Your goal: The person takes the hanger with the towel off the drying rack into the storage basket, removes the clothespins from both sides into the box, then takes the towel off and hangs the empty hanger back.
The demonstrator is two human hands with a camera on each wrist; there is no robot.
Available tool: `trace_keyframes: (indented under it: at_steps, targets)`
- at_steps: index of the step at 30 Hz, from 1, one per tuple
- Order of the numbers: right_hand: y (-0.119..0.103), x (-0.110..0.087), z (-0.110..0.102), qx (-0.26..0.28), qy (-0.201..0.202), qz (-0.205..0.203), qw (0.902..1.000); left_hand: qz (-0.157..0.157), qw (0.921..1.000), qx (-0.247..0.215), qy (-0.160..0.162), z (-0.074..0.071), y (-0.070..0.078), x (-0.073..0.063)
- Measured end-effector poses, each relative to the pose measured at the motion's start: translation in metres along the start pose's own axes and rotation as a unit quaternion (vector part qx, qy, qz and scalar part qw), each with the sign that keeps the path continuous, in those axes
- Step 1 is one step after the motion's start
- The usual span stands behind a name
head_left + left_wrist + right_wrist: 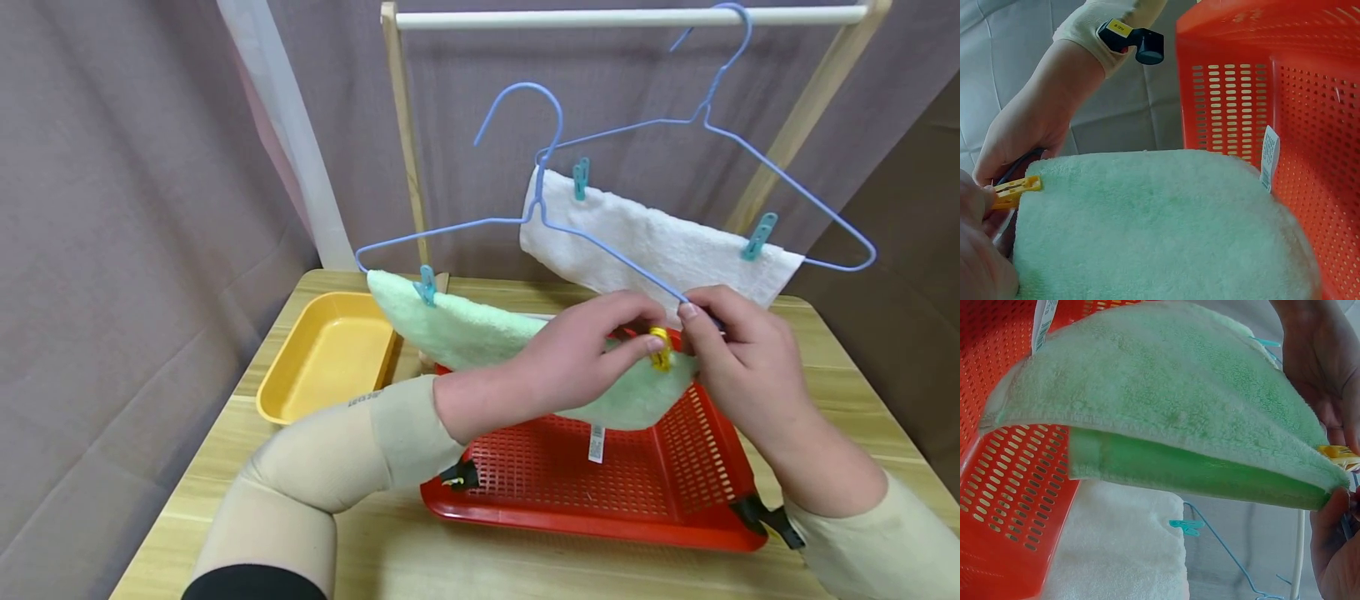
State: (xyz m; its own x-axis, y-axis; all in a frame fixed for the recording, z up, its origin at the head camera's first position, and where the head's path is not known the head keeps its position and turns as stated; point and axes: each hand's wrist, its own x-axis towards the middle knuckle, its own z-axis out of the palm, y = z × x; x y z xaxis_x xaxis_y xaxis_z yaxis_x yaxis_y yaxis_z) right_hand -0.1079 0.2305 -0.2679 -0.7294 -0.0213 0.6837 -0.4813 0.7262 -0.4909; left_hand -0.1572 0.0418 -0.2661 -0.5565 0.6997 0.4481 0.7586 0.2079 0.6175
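Observation:
My left hand point(573, 358) pinches a yellow clothespin point(660, 350) at the right end of a light green towel point(480, 329). In the left wrist view, the clothespin's tip overlaps the towel's edge. My right hand point(753, 367) grips the right end of a blue wire hanger point(561, 121), right at the towel's corner. The towel drapes folded over the hanger's lower bar, and a teal clothespin point(427, 286) clips its left end. From the right wrist view, the two layers of the towel point(1147, 381) hang apart. My fingers partly hide the hanger's right end.
Below the towel sits a red perforated basket point(592, 533) with a white tag point(596, 444). A yellow tray point(330, 358) lies to the left on the wooden table point(202, 500). Behind, a white towel point(637, 221) with teal clothespins hangs from another hanger on a rack's white rod point(562, 18).

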Motion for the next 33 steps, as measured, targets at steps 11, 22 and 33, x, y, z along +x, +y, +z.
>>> trace_keyframes:
  at_steps: [11,22,33]
  targets:
    - [0.000,0.000,0.000,-0.004,-0.008,0.009,0.9999,0.018,0.9952,-0.084,0.047,0.000,-0.006,-0.004]
    - [0.003,-0.001,-0.002,0.000,0.004,0.014,0.9999,-0.017,0.9888,-0.111,0.099,-0.019,-0.013,-0.024]
    - [0.006,-0.004,-0.009,0.002,0.008,0.021,0.9998,-0.031,0.9859,-0.104,0.127,-0.036,-0.020,-0.050]
